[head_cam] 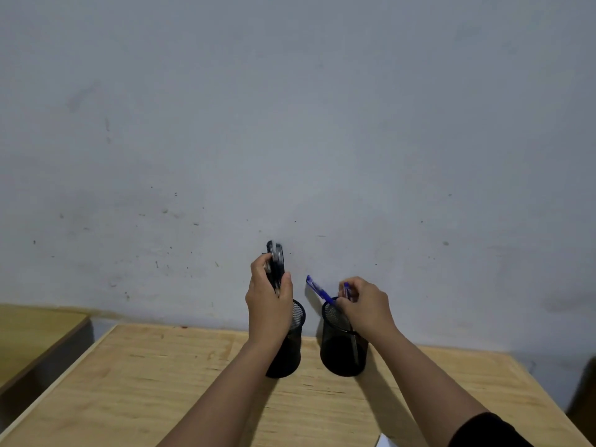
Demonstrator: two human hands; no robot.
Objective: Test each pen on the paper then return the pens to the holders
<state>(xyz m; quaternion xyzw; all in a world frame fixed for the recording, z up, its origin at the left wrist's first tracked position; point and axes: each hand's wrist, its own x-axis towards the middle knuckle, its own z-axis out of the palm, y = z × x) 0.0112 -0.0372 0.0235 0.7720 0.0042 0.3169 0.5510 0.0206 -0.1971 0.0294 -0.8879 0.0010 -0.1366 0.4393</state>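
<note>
Left hand (270, 301): up above the left holder (288, 353), fingers clamped round a bundle of black pens (276, 266); the pens stand nearly upright, tops poking out over the hand, a little blurred.
Right hand (366, 306): over the mouth of the right holder (342, 350), fingers pinched together on a blue pen (347, 290) held close to the knuckles.
Second blue pen (319, 290): tilted, lower end down inside the right holder, upper end leaning out to the left toward the gap between the 2 hands; whether the right hand touches it, cannot tell.
Holders: 2 black mesh cups, upright, side by side and just apart, standing near the far edge of the counter (161, 382), about midway along it; the left one is partly hidden behind the left wrist.
Paper (385, 441): only a white corner shows at the near edge of the counter, right of centre, beside the right forearm.
Sleeve (490, 430): dark, on the right arm, bottom right.
Wall (290, 124): pale grey, scuffed and speckled, straight behind the counter's far edge.
Second surface (32, 337): another wooden top off to the far left, apart from the counter.
</note>
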